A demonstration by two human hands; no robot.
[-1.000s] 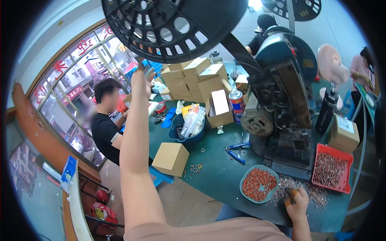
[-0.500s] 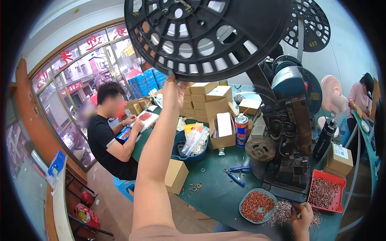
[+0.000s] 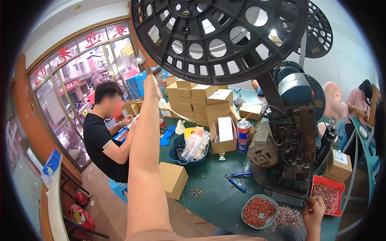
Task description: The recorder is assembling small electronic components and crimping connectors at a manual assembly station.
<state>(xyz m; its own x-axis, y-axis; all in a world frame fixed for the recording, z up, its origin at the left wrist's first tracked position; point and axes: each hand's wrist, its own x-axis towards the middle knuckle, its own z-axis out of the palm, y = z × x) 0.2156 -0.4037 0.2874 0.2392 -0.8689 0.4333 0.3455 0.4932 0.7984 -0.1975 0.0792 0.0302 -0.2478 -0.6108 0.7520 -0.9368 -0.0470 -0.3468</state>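
Note:
My left arm stretches far out, and my left hand (image 3: 152, 82) is beside the lower left rim of a large black perforated reel (image 3: 217, 52). Its dark-tipped fingers are small and smeared, so any grip is hidden. My right hand (image 3: 315, 211), dark at the fingertips, is curled closed at the front edge of a dark bench press (image 3: 295, 164); what it may hold cannot be made out. Left of it lies a loose heap of small metallic pieces (image 3: 286, 217). Next to that stands a green-grey dish (image 3: 243, 215) of small copper-red pieces. A red tray (image 3: 340, 197) of similar metallic pieces is to the right.
Blue-handled cutters (image 3: 237, 184), a spray can (image 3: 243, 136), a blue basin (image 3: 171, 154) and cardboard boxes (image 3: 195, 100) stand on the green table (image 3: 217, 195). A person in black (image 3: 104, 140) works at the left, another person (image 3: 356, 100) at the far right.
The reel has turned, its holes standing differently. My left hand has moved left, away from the reel's underside. My right hand has shifted slightly up and right, from the heap toward the press and red tray.

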